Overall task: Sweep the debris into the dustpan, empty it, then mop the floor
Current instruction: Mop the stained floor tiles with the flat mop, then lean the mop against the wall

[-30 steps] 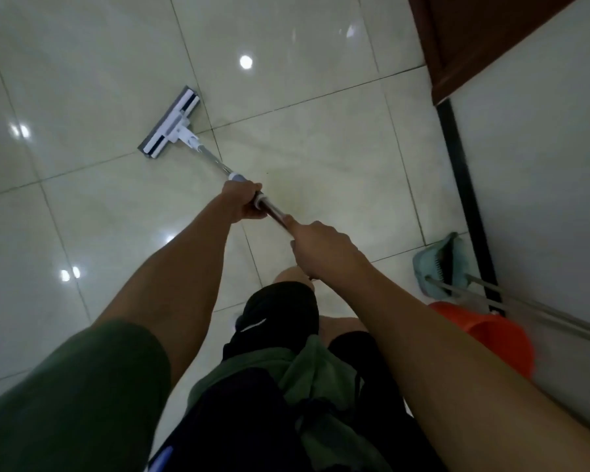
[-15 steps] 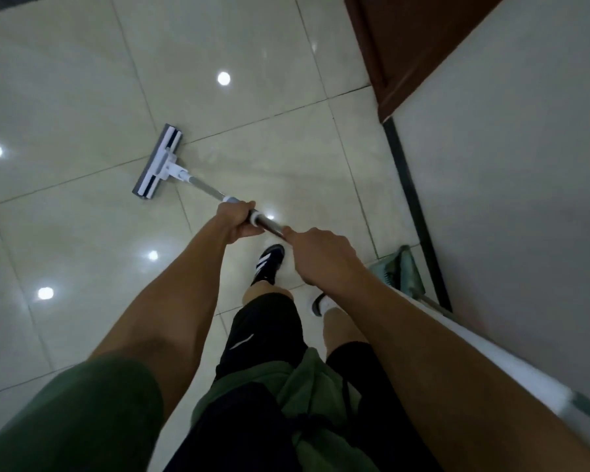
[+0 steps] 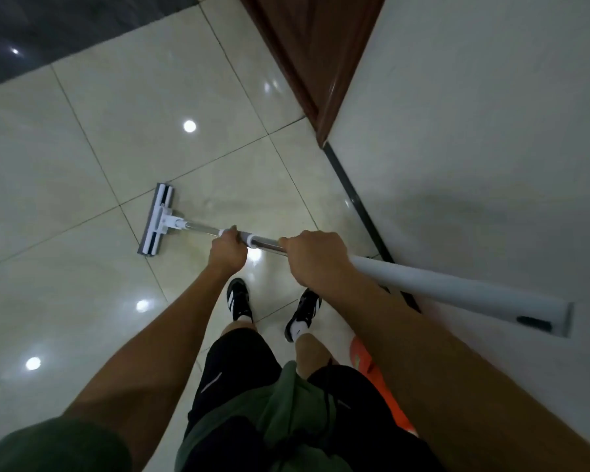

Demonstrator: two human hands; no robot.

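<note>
A flat mop with a grey-and-white head (image 3: 156,219) lies on the glossy cream tile floor (image 3: 82,137), ahead and to the left of my feet. Its metal pole runs back to the right and ends in a thick white handle (image 3: 457,289). My left hand (image 3: 226,249) grips the pole near a white collar. My right hand (image 3: 315,255) grips it further back, where the metal meets the white handle. The dustpan is out of sight.
A white wall (image 3: 491,131) with a dark skirting strip (image 3: 358,202) runs along my right. A brown wooden door frame (image 3: 307,56) stands at the far right. An orange bucket (image 3: 372,373) shows behind my right leg. Dark flooring (image 3: 65,25) begins at the top left.
The mop head has swung and slid nearer to me, now lying almost lengthwise. The view turned, so the handle's white end shows at the right and the green dustpan has left the frame.
</note>
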